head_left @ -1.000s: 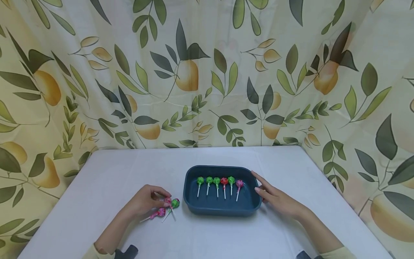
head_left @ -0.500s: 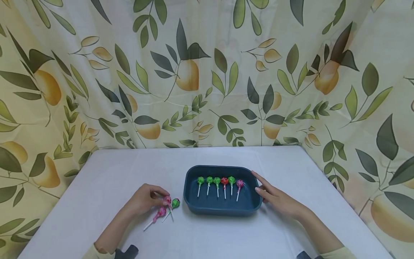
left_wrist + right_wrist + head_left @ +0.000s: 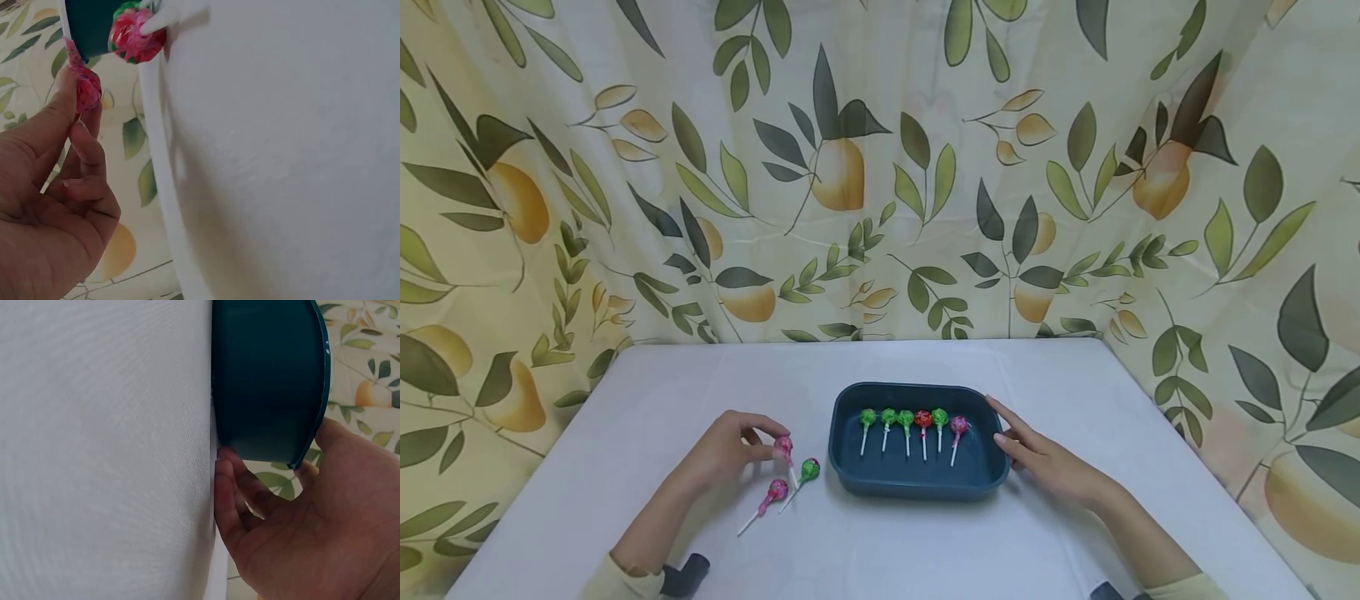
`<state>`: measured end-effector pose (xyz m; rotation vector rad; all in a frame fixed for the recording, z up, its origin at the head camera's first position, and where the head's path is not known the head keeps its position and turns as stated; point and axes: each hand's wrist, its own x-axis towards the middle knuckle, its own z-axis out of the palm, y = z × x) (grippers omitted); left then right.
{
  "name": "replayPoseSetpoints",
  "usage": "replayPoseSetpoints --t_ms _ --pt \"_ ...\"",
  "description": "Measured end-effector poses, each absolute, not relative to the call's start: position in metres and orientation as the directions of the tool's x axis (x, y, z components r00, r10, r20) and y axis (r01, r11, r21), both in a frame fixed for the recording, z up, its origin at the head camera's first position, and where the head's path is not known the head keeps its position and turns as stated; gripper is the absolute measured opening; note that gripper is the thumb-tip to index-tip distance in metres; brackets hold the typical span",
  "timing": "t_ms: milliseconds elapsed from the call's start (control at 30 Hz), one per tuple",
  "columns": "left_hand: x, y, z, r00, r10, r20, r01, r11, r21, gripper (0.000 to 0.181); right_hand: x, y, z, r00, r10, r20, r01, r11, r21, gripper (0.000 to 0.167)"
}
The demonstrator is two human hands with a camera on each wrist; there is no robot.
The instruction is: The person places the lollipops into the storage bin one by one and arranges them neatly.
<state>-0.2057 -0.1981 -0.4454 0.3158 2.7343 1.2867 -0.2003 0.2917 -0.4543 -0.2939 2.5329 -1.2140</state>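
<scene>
My left hand pinches a pink lollipop by its wrapped head, raised a little off the table, stick pointing down. Below it on the table lie another pink lollipop and a green one; in the left wrist view the held pink lollipop sits between thumb and fingertips. My right hand holds the right end of a dark blue tray, thumb at the rim; in the right wrist view fingers touch the outer wall low down. Inside the tray, several lollipops stand in a row, sticks toward me: green ones, a red one and a pink one.
A white cloth covers the table. Behind and beside it hangs a curtain printed with fruit and leaves. The tray's left wall stands just right of the loose green lollipop.
My left hand has lifted the pink lollipop slightly up and away from the other two, which now lie apart from it. The right hand and the tray have stayed in place.
</scene>
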Motion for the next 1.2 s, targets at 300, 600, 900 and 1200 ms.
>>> replayPoseSetpoints --t_ms 300,600,900,1200 --pt "-0.214 -0.200 -0.429 -0.955 0.296 0.035 0.219 0.617 0.756 0.027 -0.199 0.293 -0.455 -0.930 -0.310 -0.199 -0.039 0.621 -0.782 0.062" --pt "-0.222 -0.195 -0.412 -0.933 0.356 0.057 0.281 0.617 0.735 0.027 -0.199 0.294 -0.456 -0.932 -0.307 -0.192 -0.045 0.624 -0.780 0.062" --pt "-0.230 -0.183 -0.402 -0.915 0.400 0.058 0.311 0.606 0.732 0.028 -0.199 0.293 -0.456 -0.931 -0.306 -0.198 -0.040 0.625 -0.779 0.062" --pt "-0.239 -0.167 -0.396 -0.904 0.426 0.038 0.304 0.578 0.757 0.028 -0.200 0.293 -0.457 -0.931 -0.313 -0.189 -0.050 0.621 -0.782 0.062"
